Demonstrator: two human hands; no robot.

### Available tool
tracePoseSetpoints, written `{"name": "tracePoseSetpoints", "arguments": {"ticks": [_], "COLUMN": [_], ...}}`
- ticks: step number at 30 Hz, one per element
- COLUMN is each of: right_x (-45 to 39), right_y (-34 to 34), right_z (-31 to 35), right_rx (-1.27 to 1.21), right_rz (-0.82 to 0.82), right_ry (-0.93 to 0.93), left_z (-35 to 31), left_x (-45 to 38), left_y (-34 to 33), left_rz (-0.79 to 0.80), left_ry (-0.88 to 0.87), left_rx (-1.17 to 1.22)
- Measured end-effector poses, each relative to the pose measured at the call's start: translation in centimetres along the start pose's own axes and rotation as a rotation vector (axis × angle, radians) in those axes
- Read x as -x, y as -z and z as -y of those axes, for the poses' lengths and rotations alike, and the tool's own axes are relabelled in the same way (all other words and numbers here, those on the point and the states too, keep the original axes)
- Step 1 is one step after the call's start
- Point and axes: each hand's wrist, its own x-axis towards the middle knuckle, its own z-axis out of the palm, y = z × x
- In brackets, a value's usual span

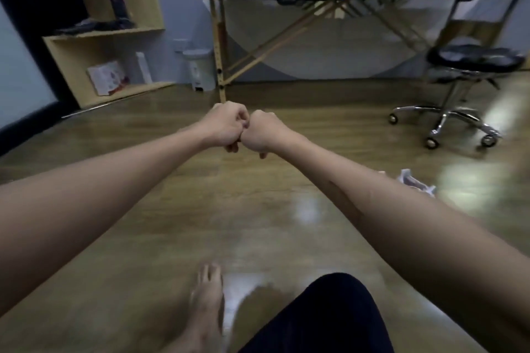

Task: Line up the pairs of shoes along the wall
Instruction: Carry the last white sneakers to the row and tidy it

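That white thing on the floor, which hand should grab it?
Probably the right hand: the white thing lies on the floor beside the right forearm. The left hand would have to cross over.

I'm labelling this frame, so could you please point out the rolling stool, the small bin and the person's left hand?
rolling stool (473, 59), head view, black seat.
small bin (200, 69), head view, front wall.
left hand (225, 126), head view, back of fist.

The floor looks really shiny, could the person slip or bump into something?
Maybe. The floor is glossy and the foot is bare, so a slip is possible. The wheeled stool could roll if bumped. Both fists, left hand and right hand, hold nothing, and a pale object lies underfoot nearby.
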Motion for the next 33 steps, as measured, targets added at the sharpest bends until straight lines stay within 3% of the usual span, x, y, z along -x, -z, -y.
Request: {"name": "tracePoseSetpoints", "arguments": {"ticks": [4,8,13,21,26,30,33], "right_x": [1.0,3.1,4.6,2.7,-1.6,-3.7,-4.5], "right_y": [2.1,4.5,5.4,4.3,2.2,1.1,-0.3], "right_z": [-6.7,-12.1,-18.3,-26.4,-35.4,-44.0,-47.9], "right_rx": [-0.043,-0.057,-0.160,-0.276,-0.134,0.200,0.259], "right_rz": [-0.017,0.134,-0.121,-0.293,-0.442,-0.163,-0.055], "right_ry": [-0.082,-0.127,-0.212,-0.325,-0.546,-0.895,-0.996], "left_z": [-3.1,-5.8,-8.3,-9.6,-9.9,-11.6,-11.9], "left_x": [-3.4,-6.2,-9.1,-13.2,-16.6,-18.2,-18.6], "left_y": [-5.9,-11.4,-16.5,-24.8,-32.4,-38.0,-41.7], "left_rz": [-0.030,-0.016,0.068,0.199,0.329,0.537,0.568], "left_ry": [-0.131,-0.217,-0.271,-0.257,-0.328,-0.492,-0.529], "left_rx": [0.034,0.025,0.103,0.178,0.071,-0.023,-0.116]}}
